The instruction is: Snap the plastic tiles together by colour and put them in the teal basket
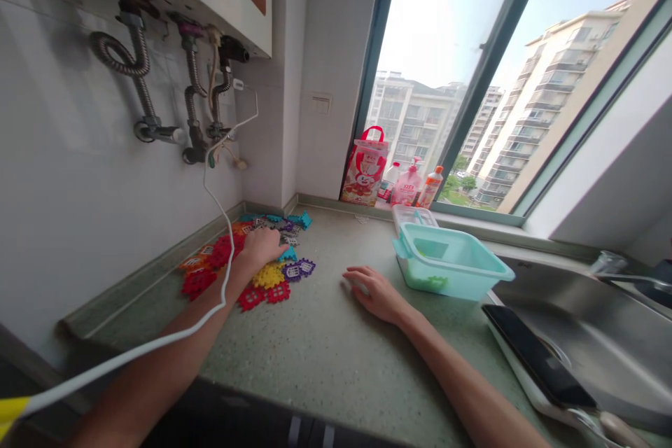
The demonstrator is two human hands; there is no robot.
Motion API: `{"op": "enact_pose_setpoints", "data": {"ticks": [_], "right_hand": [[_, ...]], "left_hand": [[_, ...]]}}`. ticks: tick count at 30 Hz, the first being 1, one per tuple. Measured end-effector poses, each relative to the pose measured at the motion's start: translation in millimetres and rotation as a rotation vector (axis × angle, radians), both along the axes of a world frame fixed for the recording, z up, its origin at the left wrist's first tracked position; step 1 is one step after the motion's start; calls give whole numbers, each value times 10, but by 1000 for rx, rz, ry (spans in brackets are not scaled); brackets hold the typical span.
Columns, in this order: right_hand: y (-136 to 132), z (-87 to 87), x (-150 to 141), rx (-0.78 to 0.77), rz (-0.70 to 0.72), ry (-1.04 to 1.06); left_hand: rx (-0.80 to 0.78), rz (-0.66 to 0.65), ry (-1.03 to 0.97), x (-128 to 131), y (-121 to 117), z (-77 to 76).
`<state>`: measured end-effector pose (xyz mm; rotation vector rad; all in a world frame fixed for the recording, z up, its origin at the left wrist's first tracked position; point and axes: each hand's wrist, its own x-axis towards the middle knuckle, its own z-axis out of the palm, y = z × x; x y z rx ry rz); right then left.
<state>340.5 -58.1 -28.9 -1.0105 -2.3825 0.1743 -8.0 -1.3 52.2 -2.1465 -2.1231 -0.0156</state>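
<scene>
My left hand (264,246) rests on a pile of colourful plastic interlocking pieces (246,260) in red, yellow, purple, teal and orange, spread in the corner of the green speckled counter (325,343). Its fingers curl over pieces at the pile's middle; whether it grips one I cannot tell. My right hand (372,290) lies palm down on the counter, fingers covering something small and white. A mint-green plastic box (451,262) stands just right of that hand, open, with a few green pieces inside.
A white cable (223,273) hangs from the wall pipes across my left arm. A red-handled bag (365,171) and bottles (414,185) stand on the window sill. A dark phone (535,353) lies by the steel sink (588,315) at right.
</scene>
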Motion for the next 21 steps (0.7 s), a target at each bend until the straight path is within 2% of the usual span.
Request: {"op": "enact_pose_setpoints", "data": {"ticks": [4, 7, 11, 13, 17, 21], "right_hand": [[-28, 35, -17, -1, 14, -12], [-36, 58, -21, -2, 33, -15], [-35, 75, -18, -13, 52, -21], [-33, 76, -16, -12, 49, -24], [-29, 74, -16, -7, 59, -26], [-29, 72, -16, -3, 62, -26]], "left_hand": [[93, 3, -62, 13, 50, -38], [132, -55, -97, 33, 37, 16], [-32, -365, -145, 94, -64, 108], [-123, -476, -168, 131, -117, 121], [-142, -495, -182, 222, -170, 72], [-91, -489, -201, 374, -194, -55]]}}
